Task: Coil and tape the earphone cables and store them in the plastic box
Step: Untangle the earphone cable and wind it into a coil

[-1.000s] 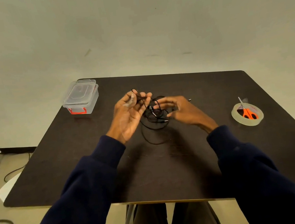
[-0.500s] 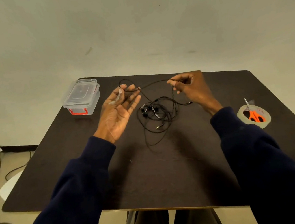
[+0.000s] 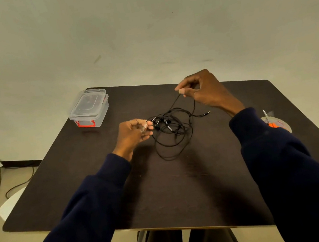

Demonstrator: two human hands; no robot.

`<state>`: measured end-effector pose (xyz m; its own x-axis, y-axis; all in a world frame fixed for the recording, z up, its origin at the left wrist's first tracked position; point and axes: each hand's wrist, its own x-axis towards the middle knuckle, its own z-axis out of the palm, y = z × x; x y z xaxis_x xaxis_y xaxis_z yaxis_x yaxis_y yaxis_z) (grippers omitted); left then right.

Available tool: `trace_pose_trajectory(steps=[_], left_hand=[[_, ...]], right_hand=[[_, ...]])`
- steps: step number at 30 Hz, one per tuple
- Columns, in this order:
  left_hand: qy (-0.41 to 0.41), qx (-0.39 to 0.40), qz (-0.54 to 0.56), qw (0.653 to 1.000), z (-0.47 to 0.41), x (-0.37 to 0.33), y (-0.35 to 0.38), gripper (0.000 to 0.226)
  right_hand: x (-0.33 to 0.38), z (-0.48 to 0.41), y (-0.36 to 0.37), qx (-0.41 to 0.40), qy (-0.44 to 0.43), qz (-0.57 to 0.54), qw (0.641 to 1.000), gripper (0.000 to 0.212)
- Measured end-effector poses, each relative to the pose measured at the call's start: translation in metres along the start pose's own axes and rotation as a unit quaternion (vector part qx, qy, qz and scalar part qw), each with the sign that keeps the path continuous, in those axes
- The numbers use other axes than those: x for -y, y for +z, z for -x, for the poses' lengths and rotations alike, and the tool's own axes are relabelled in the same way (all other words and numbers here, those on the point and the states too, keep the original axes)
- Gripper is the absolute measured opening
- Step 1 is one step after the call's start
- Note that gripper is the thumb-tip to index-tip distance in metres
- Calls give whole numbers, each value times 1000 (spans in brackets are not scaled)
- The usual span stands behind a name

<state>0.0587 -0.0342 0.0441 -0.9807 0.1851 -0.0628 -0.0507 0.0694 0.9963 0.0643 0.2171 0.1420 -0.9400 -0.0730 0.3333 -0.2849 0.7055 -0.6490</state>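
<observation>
A tangle of black earphone cables [image 3: 173,131] lies on the dark table [image 3: 184,189] near its middle, with several plugs and earbuds showing. My left hand [image 3: 134,134] is at the tangle's left edge, fingers curled and pinching a cable end. My right hand [image 3: 203,90] is raised above the table's far side and pinches a strand that runs down into the tangle. A clear plastic box [image 3: 89,108] with a red latch and its lid on sits at the far left corner.
A roll of clear tape [image 3: 278,124] with orange-handled scissors [image 3: 271,122] lying on it sits at the table's right edge, partly hidden behind my right sleeve. Cables and a white sheet lie on the floor to the left.
My left hand has dropped from an open palm to the tangle's left edge and closed on a cable end. My right hand has lifted its strand higher and further away.
</observation>
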Motion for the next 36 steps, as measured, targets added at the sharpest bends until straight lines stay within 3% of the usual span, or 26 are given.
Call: trace_pose_trajectory(steps=[3, 6, 8, 10, 12, 15, 17, 19, 21, 23, 25, 28, 30, 33, 36], left_hand=[[55, 119, -83, 988, 1, -2, -7, 17], [122, 259, -199, 937, 5, -14, -18, 22], [160, 219, -241, 932, 8, -27, -23, 26], [204, 72, -242, 946, 11, -40, -23, 30], [234, -36, -223, 946, 10, -49, -19, 24], [226, 51, -196, 953, -1, -50, -9, 39], [209, 134, -179, 952, -5, -45, 1, 50], [201, 190, -156, 948, -5, -41, 12, 50], [195, 212, -111, 951, -2, -41, 23, 39], [185, 213, -64, 957, 1, -45, 29, 32], [174, 216, -42, 960, 2, -45, 32, 32], [185, 200, -105, 956, 3, -43, 34, 25], [186, 190, -119, 957, 4, -41, 32, 17], [121, 163, -55, 978, 10, -45, 24, 17], [65, 132, -37, 988, 15, -50, 13, 20]], right_hand=[[0, 3, -3, 49, -18, 30, 998, 18], [-3, 9, -1, 30, -58, -19, 998, 28], [-4, 14, 1, 10, -85, -74, 994, 34], [-4, 18, 3, -20, -107, -135, 985, 40], [-3, 21, 6, -46, -114, -202, 972, 31], [-1, 24, 15, -47, -92, -334, 937, 19], [1, 25, 21, -30, -73, -410, 909, 25], [2, 27, 24, -2, -43, -482, 875, 34], [4, 29, 24, 30, -28, -525, 850, 31], [4, 31, 24, 60, -24, -558, 827, 14], [0, 33, 23, 88, -12, -594, 800, 10], [-4, 35, 26, 101, 11, -613, 783, 10], [-5, 38, 27, 75, 41, -597, 798, 18], [-7, 42, 24, 73, 96, -551, 826, 41], [-7, 49, 17, 145, 173, -565, 793, 54]])
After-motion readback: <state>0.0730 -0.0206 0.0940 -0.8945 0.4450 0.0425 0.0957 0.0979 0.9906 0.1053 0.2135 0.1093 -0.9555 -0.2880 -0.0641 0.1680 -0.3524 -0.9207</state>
